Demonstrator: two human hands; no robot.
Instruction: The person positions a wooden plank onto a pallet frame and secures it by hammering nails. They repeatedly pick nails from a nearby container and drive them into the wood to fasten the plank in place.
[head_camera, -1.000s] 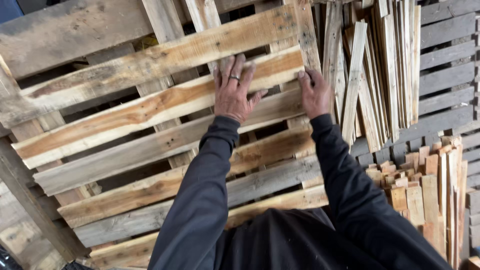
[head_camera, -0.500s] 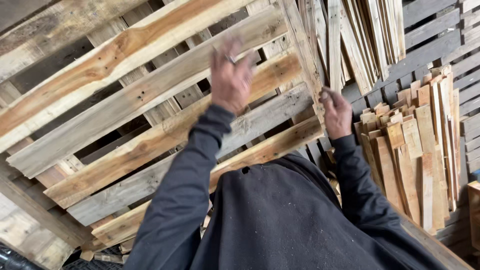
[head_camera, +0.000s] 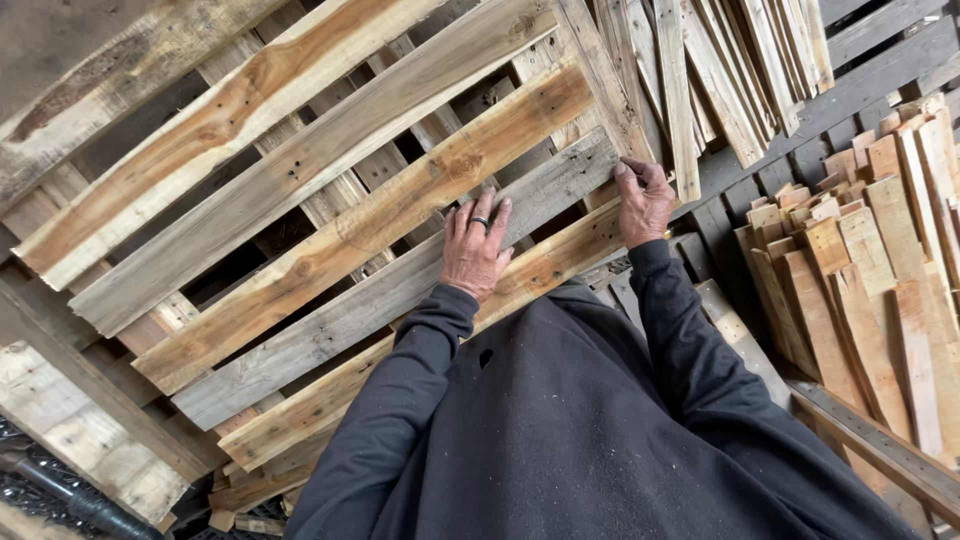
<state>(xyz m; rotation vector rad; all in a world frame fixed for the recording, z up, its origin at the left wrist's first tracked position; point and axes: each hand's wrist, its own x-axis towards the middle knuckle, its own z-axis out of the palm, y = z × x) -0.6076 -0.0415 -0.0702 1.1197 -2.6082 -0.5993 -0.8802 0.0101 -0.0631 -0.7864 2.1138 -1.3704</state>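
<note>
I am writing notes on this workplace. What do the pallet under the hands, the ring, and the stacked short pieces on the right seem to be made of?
Pallet: raw, unpainted wood, with visible grain, knots and nail holes; some slats look weathered grey.
Ring on the left hand: dark and smooth, perhaps metal or silicone; too small to tell.
Short pieces: bare sawn wood, pale to orange-brown.

A weathered slatted wooden pallet (head_camera: 330, 240) stands tilted, its boards running diagonally.
</note>
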